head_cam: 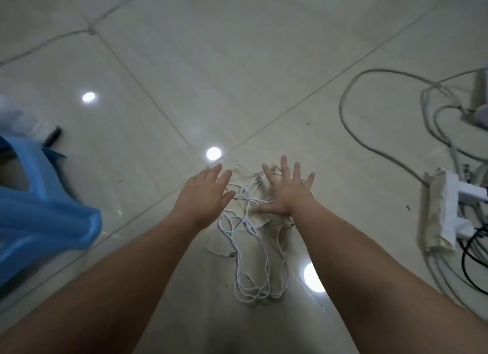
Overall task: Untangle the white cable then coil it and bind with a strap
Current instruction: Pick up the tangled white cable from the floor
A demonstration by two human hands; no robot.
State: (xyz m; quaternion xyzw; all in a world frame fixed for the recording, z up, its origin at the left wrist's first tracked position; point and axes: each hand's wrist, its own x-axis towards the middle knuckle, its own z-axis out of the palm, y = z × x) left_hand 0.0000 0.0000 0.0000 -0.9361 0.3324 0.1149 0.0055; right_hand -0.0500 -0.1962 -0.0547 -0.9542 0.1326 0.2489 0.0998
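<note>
A thin white cable (248, 237) lies in tangled loops on pale beige glossy floor tiles (211, 63) crossed by darker grout lines. A translucent blue plastic stool (39, 211) stands at the left. A thick grey cord (351, 134) curves beside a dusty white power strip (439, 208).

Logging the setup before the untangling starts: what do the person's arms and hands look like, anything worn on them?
Both are bare. The left hand and right hand wear no gloves, and no rings, watch or bands show on the fingers or wrists. No sleeves reach the forearms anywhere in view. No markings, straps or cables are attached to either arm.
</note>
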